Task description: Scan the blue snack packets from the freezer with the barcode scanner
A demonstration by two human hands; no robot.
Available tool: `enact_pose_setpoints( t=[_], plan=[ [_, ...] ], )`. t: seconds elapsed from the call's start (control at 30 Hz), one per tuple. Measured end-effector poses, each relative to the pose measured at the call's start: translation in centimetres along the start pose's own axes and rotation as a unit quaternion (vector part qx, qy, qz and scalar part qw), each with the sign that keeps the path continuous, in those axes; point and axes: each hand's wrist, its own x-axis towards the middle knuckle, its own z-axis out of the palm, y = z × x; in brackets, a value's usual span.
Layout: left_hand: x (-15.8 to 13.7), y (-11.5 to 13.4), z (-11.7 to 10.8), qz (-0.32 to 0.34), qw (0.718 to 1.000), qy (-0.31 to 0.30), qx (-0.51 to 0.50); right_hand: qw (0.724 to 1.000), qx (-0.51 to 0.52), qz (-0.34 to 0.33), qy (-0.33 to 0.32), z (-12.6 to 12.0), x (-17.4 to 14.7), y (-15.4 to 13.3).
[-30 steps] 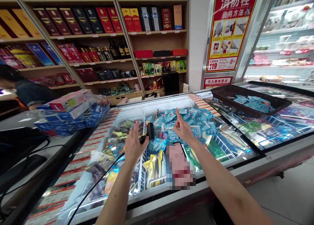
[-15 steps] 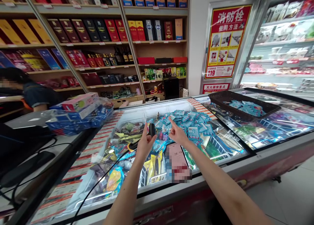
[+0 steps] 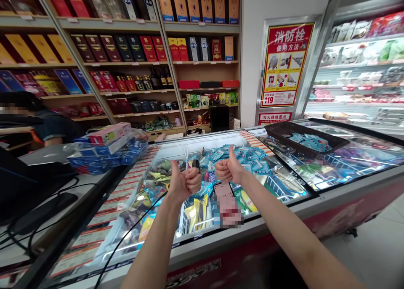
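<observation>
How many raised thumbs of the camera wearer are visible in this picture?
2. One is on the left hand, in front of the black device; the other is on the right hand, above the phone in the picture. Neither is hidden.

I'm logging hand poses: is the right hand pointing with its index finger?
No, the right hand is closed in a fist with only its thumb raised.

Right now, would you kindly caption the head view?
Left hand and right hand, thumbs up, above a pale-framed, glass-topped freezer.
</observation>
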Motion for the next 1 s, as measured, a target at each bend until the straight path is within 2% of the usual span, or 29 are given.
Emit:
enact_pose_setpoints(
  t=[0.07, 0.13, 0.23, 0.27, 0.3, 0.33, 0.37, 0.4, 0.43, 0.5, 0.53, 0.57, 0.63, 0.67, 0.73, 0.8, 1.0],
  plan=[
    [0.7, -0.8, -0.4, -0.017, 1.000, 0.013, -0.009, 0.999, -0.005, 0.046, 0.006, -0.9, 0.9, 0.8],
    [1.4, -1.6, -0.7, -0.030, 0.999, 0.031, -0.001, 0.996, -0.023, 0.073, 0.042, -1.8, 1.6, 1.6],
    [2.1, -2.5, -0.8, -0.027, 0.998, 0.033, 0.036, 0.988, -0.097, 0.059, 0.100, -2.3, 1.7, 2.3],
    [2.3, -2.7, -0.7, -0.016, 0.997, 0.040, 0.062, 0.977, -0.152, 0.040, 0.141, -2.3, 1.3, 2.4],
    [2.6, -2.9, -0.6, 0.001, 0.993, 0.058, 0.102, 0.954, -0.224, 0.010, 0.198, -2.3, 0.8, 2.5],
    [3.0, -3.1, -0.4, 0.022, 0.984, 0.082, 0.158, 0.914, -0.308, -0.026, 0.262, -2.3, 0.1, 2.6],
    [3.4, -3.3, -0.3, 0.048, 0.965, 0.110, 0.233, 0.848, -0.401, -0.079, 0.337, -2.5, -0.7, 2.7],
    [4.0, -3.7, -0.2, 0.077, 0.934, 0.136, 0.321, 0.765, -0.490, -0.131, 0.396, -2.8, -1.6, 2.9],
    [4.6, -4.0, -0.1, 0.106, 0.890, 0.147, 0.419, 0.680, -0.566, -0.167, 0.434, -3.4, -2.6, 3.2],
    [6.3, -5.0, 0.0, 0.145, 0.780, 0.138, 0.593, 0.558, -0.680, -0.166, 0.446, -5.0, -4.4, 4.1],
    [7.2, -5.5, 0.0, 0.141, 0.728, 0.133, 0.658, 0.515, -0.715, -0.137, 0.454, -6.0, -5.0, 4.6],
    [8.2, -6.1, -0.1, 0.117, 0.687, 0.131, 0.705, 0.490, -0.739, -0.096, 0.452, -7.0, -5.5, 5.2],
    [10.2, -7.1, -0.2, 0.051, 0.627, 0.129, 0.766, 0.484, -0.762, -0.017, 0.430, -9.0, -5.9, 6.3],
    [11.1, -7.5, -0.3, 0.020, 0.612, 0.118, 0.782, 0.492, -0.766, 0.014, 0.414, -9.9, -5.8, 6.7],
    [12.8, -8.0, -0.7, -0.022, 0.599, 0.088, 0.795, 0.502, -0.773, 0.049, 0.386, -11.3, -5.2, 7.2],
    [14.0, -8.2, -1.2, -0.035, 0.594, 0.067, 0.801, 0.501, -0.777, 0.058, 0.377, -12.2, -4.3, 7.1],
    [16.7, -7.4, -2.9, -0.026, 0.566, 0.085, 0.819, 0.504, -0.772, 0.065, 0.383, -14.1, -1.4, 5.7]
  ],
)
